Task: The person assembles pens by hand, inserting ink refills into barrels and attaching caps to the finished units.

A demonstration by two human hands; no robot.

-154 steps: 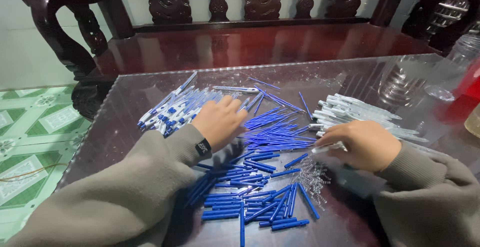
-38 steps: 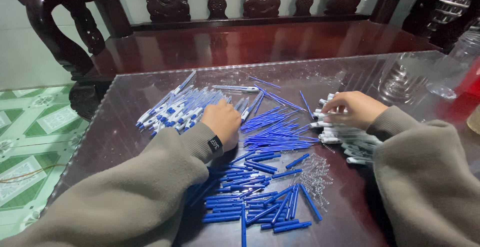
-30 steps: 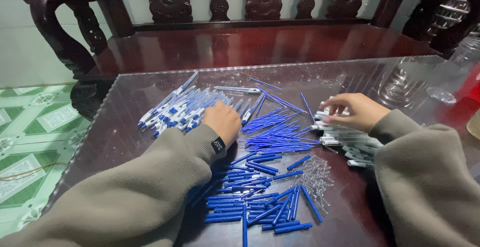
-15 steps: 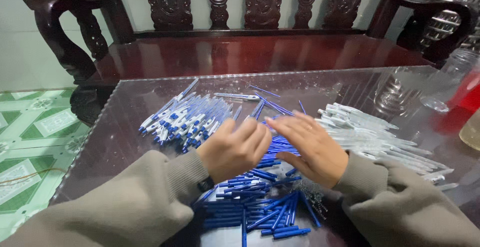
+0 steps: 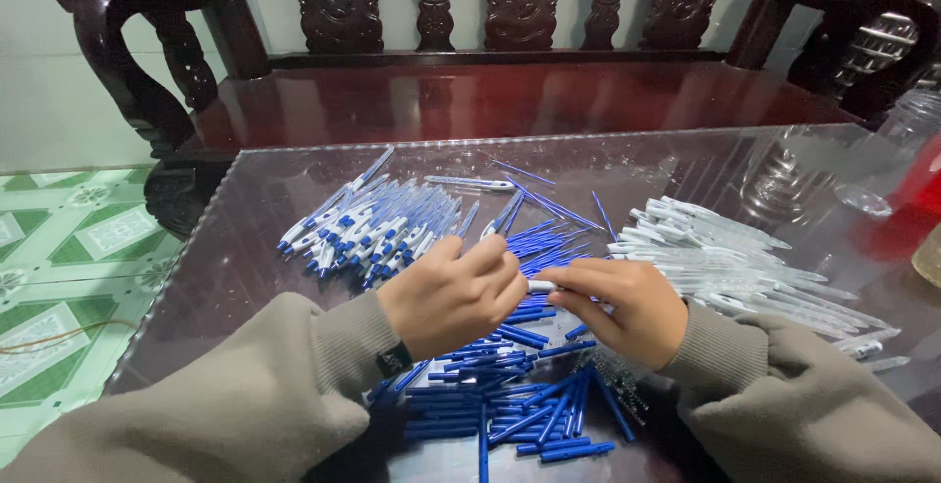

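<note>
Head view, glass-topped table (image 5: pixel 245 267).

Both hands are brought together above the middle of the table, knuckles up. The left hand (image 5: pixel 453 295) is curled, its fingers closed over one end of a small white pen piece (image 5: pixel 542 287). The right hand (image 5: pixel 619 309) is also curled, thumb and forefinger pinched on the other end of the same piece. Only a short white section is seen between the two hands; the rest is hidden by the fingers. Both forearms are covered by grey-brown sleeves (image 5: pixel 245 405), and a dark band (image 5: pixel 395 359) is seen at the left wrist.

Directly under and in front of the hands, a loose heap of blue pen parts (image 5: pixel 510 410) is spread on the table, touching and crossing one another. Just beside its right edge a small cluster of thin metal springs (image 5: pixel 627 395) is noted. To the left, beyond the left hand, a pile of assembled blue-and-white pens (image 5: pixel 368 228) is laid roughly parallel. To the right, beyond the right hand, a pile of clear pen barrels (image 5: pixel 725 263) is fanned out. A dark carved wooden bench (image 5: pixel 490 101) is placed behind the table; green patterned floor tiles (image 5: pixel 59 258) are seen at left.
</note>
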